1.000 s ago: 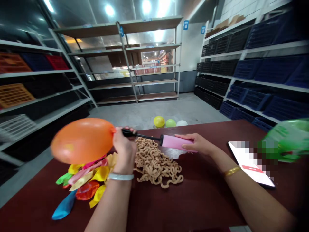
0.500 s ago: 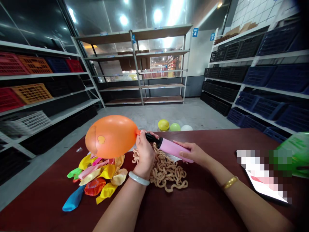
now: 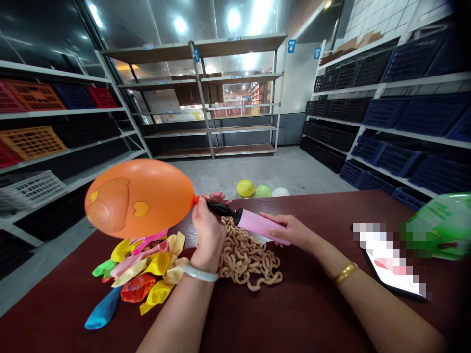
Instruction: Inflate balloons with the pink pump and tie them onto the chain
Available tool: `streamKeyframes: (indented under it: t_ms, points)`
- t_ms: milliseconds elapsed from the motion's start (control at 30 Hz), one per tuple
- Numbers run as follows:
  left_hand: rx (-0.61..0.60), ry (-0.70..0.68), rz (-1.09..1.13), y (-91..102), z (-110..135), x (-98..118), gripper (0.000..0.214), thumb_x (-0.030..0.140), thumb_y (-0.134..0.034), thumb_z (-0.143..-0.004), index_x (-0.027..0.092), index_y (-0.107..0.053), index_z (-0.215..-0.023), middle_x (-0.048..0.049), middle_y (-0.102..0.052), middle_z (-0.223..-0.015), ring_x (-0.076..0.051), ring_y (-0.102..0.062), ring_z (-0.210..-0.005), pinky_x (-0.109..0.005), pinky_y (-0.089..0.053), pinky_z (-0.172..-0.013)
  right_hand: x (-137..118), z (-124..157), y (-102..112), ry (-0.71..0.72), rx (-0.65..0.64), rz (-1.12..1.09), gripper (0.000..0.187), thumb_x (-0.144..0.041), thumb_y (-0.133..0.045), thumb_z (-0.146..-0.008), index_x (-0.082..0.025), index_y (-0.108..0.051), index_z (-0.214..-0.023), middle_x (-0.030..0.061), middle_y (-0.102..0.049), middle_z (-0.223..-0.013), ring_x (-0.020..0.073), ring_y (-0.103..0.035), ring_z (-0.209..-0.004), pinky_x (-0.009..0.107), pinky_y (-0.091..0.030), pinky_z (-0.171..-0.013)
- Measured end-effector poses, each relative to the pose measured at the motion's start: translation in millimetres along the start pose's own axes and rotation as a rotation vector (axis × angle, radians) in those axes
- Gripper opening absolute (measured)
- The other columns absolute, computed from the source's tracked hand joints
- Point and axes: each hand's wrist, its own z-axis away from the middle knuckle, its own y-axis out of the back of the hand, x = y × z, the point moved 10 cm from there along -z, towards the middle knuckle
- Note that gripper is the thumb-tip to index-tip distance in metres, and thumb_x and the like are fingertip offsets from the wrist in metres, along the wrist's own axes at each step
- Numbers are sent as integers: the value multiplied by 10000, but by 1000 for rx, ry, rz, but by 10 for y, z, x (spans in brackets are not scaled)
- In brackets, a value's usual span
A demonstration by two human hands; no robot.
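Observation:
An inflated orange balloon [image 3: 142, 198] with printed heart shapes points left, its neck on the black nozzle of a pink hand balloon pump [image 3: 257, 225]. My left hand [image 3: 209, 220] is closed around the neck and nozzle, some fingers hidden behind them. The pump's pink barrel is gripped by my right hand [image 3: 290, 230] near its right end. Under the balloon lies a pile of limp balloons [image 3: 147, 274] in yellow, pink, red, green and blue. A heap of tan, curly rope-like pieces [image 3: 250, 260] sits below the pump.
The dark red table [image 3: 294, 304] carries a phone [image 3: 393, 264], partly blurred out, and a green plastic bag [image 3: 445, 225] at the right. Past its far edge are a yellow balloon [image 3: 245, 188], a green one and a white one. Shelves with crates [image 3: 390, 157] flank the room.
The orange balloon has grown larger and extends further left. The pump's barrel looks pushed closer to the nozzle. The whole view has shifted slightly.

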Motion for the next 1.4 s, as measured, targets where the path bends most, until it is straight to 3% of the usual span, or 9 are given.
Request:
streamKeyframes:
  t_ms: [200, 300, 367, 500, 700, 967, 1067, 1200, 1400]
  points:
    - [20, -83, 18, 181, -270, 75, 174, 327, -534, -878, 191, -467, -793, -22, -659, -692, -168, -674, -691, -408, -551, -811, -34, 42, 88, -12, -5, 49, 714, -482, -699, -817, -288, -472, -1466, 87, -696, -1184, 135, -629, -633, 283, -532, -594]
    - [54, -131, -68, 289, -352, 83, 173, 320, -535, -865, 191, -463, -776, -15, -648, -686, -155, -680, -713, -319, -537, -768, -65, 70, 283, -12, 52, 157, 712, -463, -681, -826, -294, -451, -1478, 88, -633, -1320, 199, -676, -819, 341, -555, -716]
    - [78, -169, -185, 327, -370, 121, 173, 310, -514, -864, 193, -459, -749, -1, -620, -654, -138, -655, -663, -257, -513, -670, -80, 77, 421, -8, 94, 302, 650, -445, -687, -813, -259, -540, -1418, 87, -624, -1341, 254, -664, -987, 378, -535, -836]
    - [25, -163, -334, 238, -316, 141, 215, 272, -533, -830, 197, -432, -655, 40, -499, -566, -96, -540, -518, -193, -410, -509, -9, 78, 593, -95, 138, 594, 461, -499, -665, -809, -231, -718, -1181, 73, -743, -1088, 286, -670, -965, 376, -491, -854]
    - [-112, -23, -449, 54, -166, -14, 289, 289, -492, -822, 211, -388, -564, 12, -434, -462, -101, -389, -429, -201, -248, -393, 75, 146, 759, -233, 203, 793, 489, -620, -607, -807, -281, -714, -1143, 63, -737, -1096, 287, -676, -918, 324, -465, -721]
    - [-212, 132, -379, -61, -59, -161, 283, 366, -482, -817, 222, -364, -603, 28, -352, -492, -97, -313, -402, -213, -169, -356, 45, 190, 745, -272, 135, 913, 446, -570, -625, -803, -248, -734, -1092, 95, -736, -1070, 297, -667, -903, 310, -433, -641]
    - [-218, 175, -357, -113, -9, -179, 278, 375, -484, -815, 221, -366, -616, 27, -360, -516, -96, -310, -415, -203, -154, -357, -1, 184, 689, -224, 122, 907, 464, -568, -638, -805, -261, -721, -1143, 91, -730, -1113, 301, -667, -939, 324, -459, -700]
    - [-248, 179, -386, -172, 10, -185, 236, 337, -511, -804, 214, -396, -638, 19, -407, -544, -98, -350, -452, -184, -161, -366, -51, 177, 673, -155, 172, 896, 603, -598, -671, -788, -269, -645, -1293, 95, -688, -1232, 319, -635, -1077, 375, -472, -862]
    - [-306, 126, -497, -152, -65, -192, 180, 303, -570, -798, 199, -474, -686, 15, -477, -598, -85, -375, -466, -169, -217, -386, -24, 152, 617, -147, 161, 844, 676, -664, -671, -771, -245, -640, -1301, 103, -724, -1126, 293, -666, -985, 377, -495, -811]
